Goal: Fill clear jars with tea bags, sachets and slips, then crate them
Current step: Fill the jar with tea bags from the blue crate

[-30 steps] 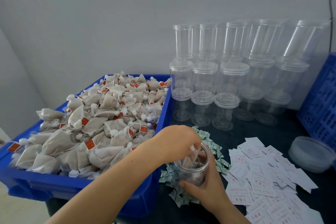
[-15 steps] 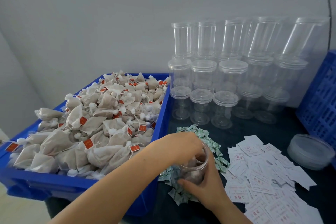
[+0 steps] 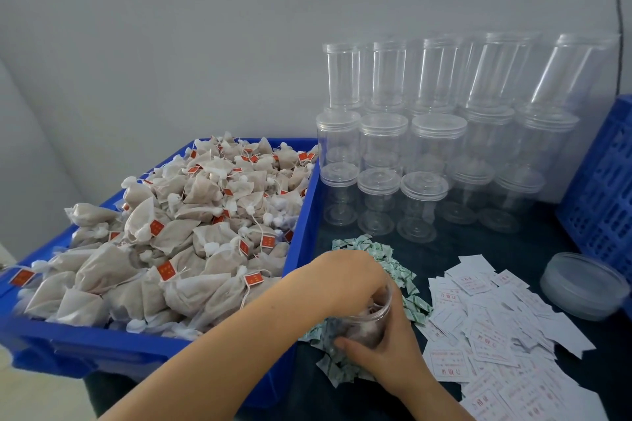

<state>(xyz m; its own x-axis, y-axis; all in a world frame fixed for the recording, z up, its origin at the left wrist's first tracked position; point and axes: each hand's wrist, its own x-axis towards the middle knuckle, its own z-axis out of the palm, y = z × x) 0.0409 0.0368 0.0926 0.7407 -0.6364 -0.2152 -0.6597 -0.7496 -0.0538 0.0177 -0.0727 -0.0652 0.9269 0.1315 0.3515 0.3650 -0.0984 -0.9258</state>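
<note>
A small clear jar [image 3: 371, 326] stands on a pile of green sachets [image 3: 374, 249] on the dark table. My right hand [image 3: 388, 354] grips the jar's side from the near right. My left hand [image 3: 345, 278] covers the jar's mouth with its fingers down inside, among tea bags seen through the wall. Whether those fingers hold a bag is hidden. A heap of brown tea bags with red tags [image 3: 191, 232] fills the blue bin [image 3: 302, 236] on the left. White printed slips [image 3: 496, 335] lie scattered to the right of the jar.
Several empty lidded clear jars [image 3: 431, 147] are stacked against the wall behind. A loose clear lid [image 3: 581, 287] lies at the right, beside a blue slatted crate [image 3: 602, 188] at the table's right edge.
My left hand has pushed lower into the jar's mouth, and the tea bag it held above the rim has gone inside. My right hand still holds the jar.
</note>
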